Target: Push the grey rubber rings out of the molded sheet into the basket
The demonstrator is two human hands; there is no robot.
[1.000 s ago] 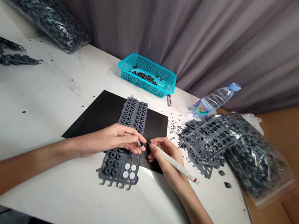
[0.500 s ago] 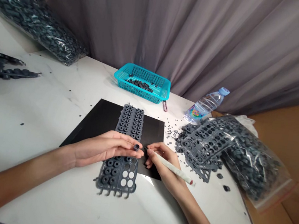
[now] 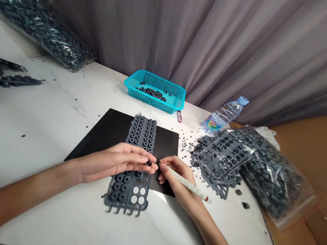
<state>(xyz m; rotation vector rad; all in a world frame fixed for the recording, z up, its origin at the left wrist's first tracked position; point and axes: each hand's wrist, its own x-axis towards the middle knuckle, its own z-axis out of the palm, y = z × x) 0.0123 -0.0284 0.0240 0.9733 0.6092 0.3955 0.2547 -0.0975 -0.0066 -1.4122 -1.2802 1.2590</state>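
Between the thumb and fingers of my left hand (image 3: 120,159) is a small black rubber ring-shaped piece (image 3: 149,163). My right hand (image 3: 178,177) is closed round a slim pale stick-like tool (image 3: 189,186) with a reddish rear end; its tip lies close to my left fingertips. Beneath the hands lies a dark grey moulded rubber sheet (image 3: 141,135) with rows of round plugs. Several holes near its lower right are bare, showing white or black through them. The sheet rests across a black mat (image 3: 98,131), and its near end reaches onto the white table.
A turquoise basket (image 3: 154,104) holding black pieces stands at the back, beside a small pinkish cutter (image 3: 179,116). To the right are a water bottle (image 3: 222,116), punched-out sheets (image 3: 217,158) and a bag of black parts (image 3: 277,179). Another filled bag (image 3: 40,26) lies back left.
The small rubber piece has turned in my left fingers, its opening now facing more towards me. Both hands stay nearly in place; the view has shifted slightly.
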